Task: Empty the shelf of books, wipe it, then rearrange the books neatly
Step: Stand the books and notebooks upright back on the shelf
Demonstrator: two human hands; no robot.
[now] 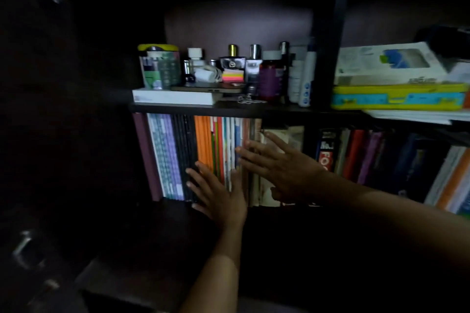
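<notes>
The row of books (203,157) stands upright and tightly packed on the lower shelf (178,207), spines outward; whether this is the untouched row or the finished rearrangement cannot be told from the arrangement alone, and no cloth is in view. The left hand (218,195) lies flat with fingers straight against the dark and orange spines, holding nothing; the right hand (277,168) is likewise spread, fingertips on the blue and white spines, gripping nothing. Judgement: both hands are pressing or squaring the row. The upper shelf board (229,109) sits just above the book tops, leaving little headroom; more books (356,157) crowd the right side; the purple side panel (145,155) bounds the left; the only free way out is forward.
</notes>
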